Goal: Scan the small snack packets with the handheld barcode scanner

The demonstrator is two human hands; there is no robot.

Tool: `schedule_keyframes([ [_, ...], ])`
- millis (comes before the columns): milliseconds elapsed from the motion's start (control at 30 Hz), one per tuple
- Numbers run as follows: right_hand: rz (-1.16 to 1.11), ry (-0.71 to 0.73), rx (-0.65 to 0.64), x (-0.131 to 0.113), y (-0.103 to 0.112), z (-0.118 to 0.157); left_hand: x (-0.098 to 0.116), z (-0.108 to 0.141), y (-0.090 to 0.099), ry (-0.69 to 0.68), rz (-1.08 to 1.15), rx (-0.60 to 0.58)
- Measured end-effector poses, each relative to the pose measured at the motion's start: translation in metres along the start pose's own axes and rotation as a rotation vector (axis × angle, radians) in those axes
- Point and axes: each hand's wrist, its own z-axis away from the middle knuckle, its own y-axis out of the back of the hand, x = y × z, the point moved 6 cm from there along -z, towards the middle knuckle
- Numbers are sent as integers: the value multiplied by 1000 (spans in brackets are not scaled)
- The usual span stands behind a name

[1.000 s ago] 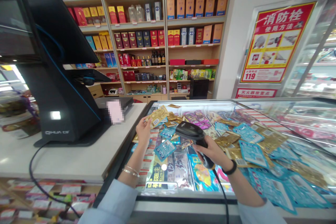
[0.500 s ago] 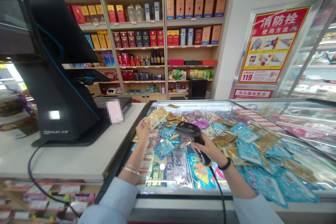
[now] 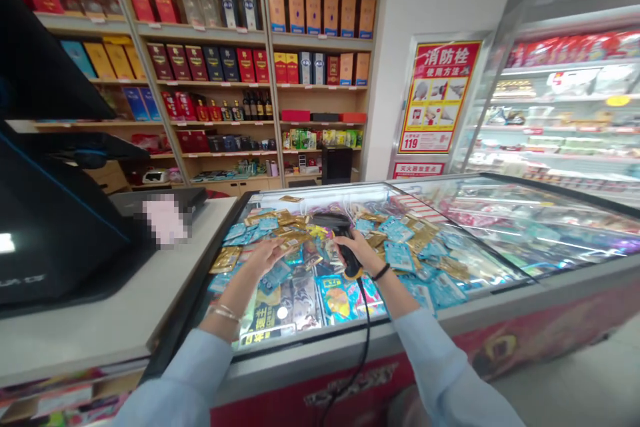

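Observation:
My right hand [image 3: 361, 252] is wrapped round the grip of a black barcode scanner [image 3: 331, 220], held above the freezer's glass lid. The scanner's head points left, and its cord hangs down over the freezer front. To the left, my left hand [image 3: 266, 257] is closed at the fingertips on the edge of a gold snack packet [image 3: 296, 237], its barcode facing up. Blue snack packets [image 3: 399, 256] and more gold packets [image 3: 227, 259] lie scattered over the glass around both hands. The scanner and my right hand hide part of the pile.
A counter [image 3: 95, 320] with a black checkout terminal [image 3: 55, 213] stands at the left, a blurred pink item [image 3: 165, 220] on it. Behind the freezer [image 3: 320, 340] are shelves [image 3: 200, 33] of boxed bottles. A red sign [image 3: 441, 97] and a refrigerated display [image 3: 565, 127] are to the right.
My view has swung right, showing more of the freezer and display. My left hand has lowered with the gold packet toward the pile; the scanner stays in my right hand.

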Motion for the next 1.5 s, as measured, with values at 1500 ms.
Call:
schedule_keyframes([
  [1500, -385, 140, 666, -47, 237, 121, -78, 77, -216, -404, -976, -476],
])
